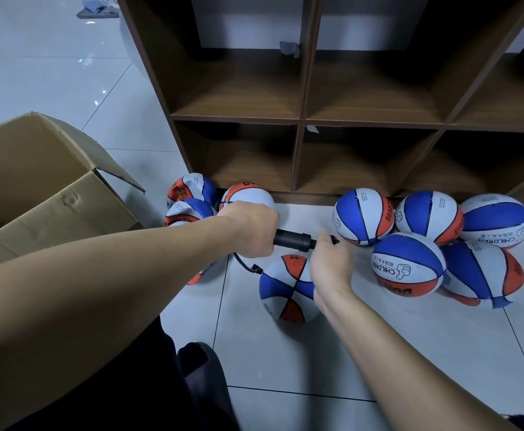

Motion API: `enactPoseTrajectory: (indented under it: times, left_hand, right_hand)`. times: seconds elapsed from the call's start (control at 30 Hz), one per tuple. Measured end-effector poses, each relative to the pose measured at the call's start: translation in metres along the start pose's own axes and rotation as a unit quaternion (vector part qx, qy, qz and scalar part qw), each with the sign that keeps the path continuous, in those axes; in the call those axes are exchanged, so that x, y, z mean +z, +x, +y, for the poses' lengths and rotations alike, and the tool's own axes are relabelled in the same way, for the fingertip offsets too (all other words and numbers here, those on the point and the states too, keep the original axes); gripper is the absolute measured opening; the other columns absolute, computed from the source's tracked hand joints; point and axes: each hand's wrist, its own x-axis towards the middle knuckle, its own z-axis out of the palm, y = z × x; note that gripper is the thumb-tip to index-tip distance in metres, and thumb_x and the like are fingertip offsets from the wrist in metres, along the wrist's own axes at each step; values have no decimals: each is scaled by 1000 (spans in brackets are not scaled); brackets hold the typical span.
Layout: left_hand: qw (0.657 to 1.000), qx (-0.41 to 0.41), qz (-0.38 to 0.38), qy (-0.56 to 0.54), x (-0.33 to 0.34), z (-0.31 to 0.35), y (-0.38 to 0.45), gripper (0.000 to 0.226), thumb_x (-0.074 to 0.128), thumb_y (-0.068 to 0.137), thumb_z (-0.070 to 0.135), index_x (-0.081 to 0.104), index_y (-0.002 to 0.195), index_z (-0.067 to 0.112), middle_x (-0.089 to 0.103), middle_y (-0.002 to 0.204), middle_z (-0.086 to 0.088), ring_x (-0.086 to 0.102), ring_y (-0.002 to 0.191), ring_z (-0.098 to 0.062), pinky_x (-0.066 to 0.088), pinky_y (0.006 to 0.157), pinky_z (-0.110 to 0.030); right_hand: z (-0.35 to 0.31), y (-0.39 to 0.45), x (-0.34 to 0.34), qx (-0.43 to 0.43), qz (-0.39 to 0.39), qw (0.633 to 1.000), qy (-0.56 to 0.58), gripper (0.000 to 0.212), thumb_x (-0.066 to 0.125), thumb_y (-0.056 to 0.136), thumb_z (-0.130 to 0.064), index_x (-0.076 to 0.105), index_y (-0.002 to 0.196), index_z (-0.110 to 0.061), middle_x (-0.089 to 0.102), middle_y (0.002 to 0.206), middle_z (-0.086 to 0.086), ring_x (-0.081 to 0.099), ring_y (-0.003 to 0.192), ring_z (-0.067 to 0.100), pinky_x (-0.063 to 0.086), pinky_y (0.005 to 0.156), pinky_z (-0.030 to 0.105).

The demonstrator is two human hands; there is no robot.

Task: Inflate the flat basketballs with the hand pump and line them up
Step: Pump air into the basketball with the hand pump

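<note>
My left hand (250,228) grips the barrel of the black hand pump (292,240), held level above the floor. My right hand (330,262) grips the pump's handle end, close against the barrel. A thin black hose (244,264) runs from the pump down to a blue, white and orange basketball (282,290) lying on the tiles below my hands. Several flat, crumpled balls (190,199) lie at the left by the shelf's foot. Several round balls (408,265) are clustered at the right.
A dark wooden cubby shelf (301,119) stands on the floor behind the balls. An open cardboard box (46,188) sits at the left. My dark trouser legs (192,384) are at the bottom. The floor is light tile.
</note>
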Motion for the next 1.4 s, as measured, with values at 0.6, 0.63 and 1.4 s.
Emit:
enactPoseTrajectory:
  times: [0.6,0.63,1.4]
  left_hand:
    - [999,-23,-6,-31,5,-16,6,17,60,95,35,58,79,29,64,73,2,60,65,-18,52,60,-32]
    - [999,-30,-9,-27,6,-21,6,17,60,94,36,58,80,29,66,75,1,61,66,-19,52,61,-33]
    - [1000,-21,18,2,9,-10,-3,16,60,92,28,57,77,26,60,69,2,54,60,-17,43,51,-29]
  right_hand:
    - [-15,28,-22,19,-66,994,-82,25,51,102,-26,44,80,-17,36,66,0,32,58,19,27,52,31]
    - [-15,34,-28,27,-56,995,-83,23,52,100,-28,45,81,-18,35,66,0,32,57,19,27,51,30]
    - [2,7,-7,9,-1,1000,0,26,47,99,-18,40,74,-16,43,66,1,39,62,22,36,60,35]
